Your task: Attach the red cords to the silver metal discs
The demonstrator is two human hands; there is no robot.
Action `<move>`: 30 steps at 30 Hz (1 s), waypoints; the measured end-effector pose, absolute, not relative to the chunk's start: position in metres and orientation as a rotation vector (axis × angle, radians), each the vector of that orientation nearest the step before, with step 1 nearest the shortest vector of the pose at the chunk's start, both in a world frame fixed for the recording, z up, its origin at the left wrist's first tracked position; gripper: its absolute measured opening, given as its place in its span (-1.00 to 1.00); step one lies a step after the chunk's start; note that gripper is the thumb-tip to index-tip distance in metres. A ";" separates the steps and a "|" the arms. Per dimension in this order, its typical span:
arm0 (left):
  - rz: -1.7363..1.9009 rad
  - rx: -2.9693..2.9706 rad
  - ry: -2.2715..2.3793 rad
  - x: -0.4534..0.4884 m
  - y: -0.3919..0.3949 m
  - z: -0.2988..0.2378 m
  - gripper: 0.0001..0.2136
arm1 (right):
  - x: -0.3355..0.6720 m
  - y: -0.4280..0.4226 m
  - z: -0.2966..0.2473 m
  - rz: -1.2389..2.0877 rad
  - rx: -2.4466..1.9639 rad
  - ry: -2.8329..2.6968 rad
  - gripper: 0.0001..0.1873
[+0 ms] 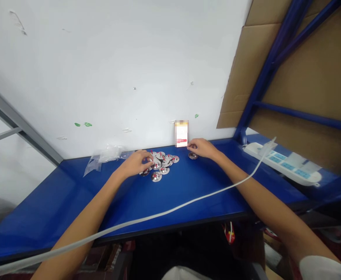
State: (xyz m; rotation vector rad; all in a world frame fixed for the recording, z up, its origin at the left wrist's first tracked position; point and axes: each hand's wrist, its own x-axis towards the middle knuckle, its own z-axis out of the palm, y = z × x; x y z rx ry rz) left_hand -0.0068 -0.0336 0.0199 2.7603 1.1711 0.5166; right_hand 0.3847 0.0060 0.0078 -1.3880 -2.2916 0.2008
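A loose pile of shiny round metal discs (165, 160), several with small red parts at their centres, lies on the blue table (170, 198). My left hand (137, 161) is at the pile's left side, thumb and fingers curled round the edge of a disc. To the right of the pile, my right hand (201, 147) bends down over a separate small stack of discs (193, 156), its fingertips pinched at the top. My fingers partly cover both. One single disc (156, 177) lies flat in front of the pile.
A crumpled clear plastic bag (107, 154) lies left of the pile. A phone-like lit screen (182, 134) leans on the white wall. A white power strip (284, 163) sits at the right, and its white cable (164, 213) crosses in front of my arms.
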 end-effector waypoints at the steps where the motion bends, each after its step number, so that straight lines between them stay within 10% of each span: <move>1: 0.506 2.801 1.090 -0.001 -0.037 0.016 -0.73 | 0.379 0.003 0.009 0.140 -1.362 -2.283 -0.82; 30: 1.236 1.327 0.852 0.059 -0.075 0.002 -0.70 | 0.282 -0.072 0.009 0.591 -0.643 -1.874 -0.83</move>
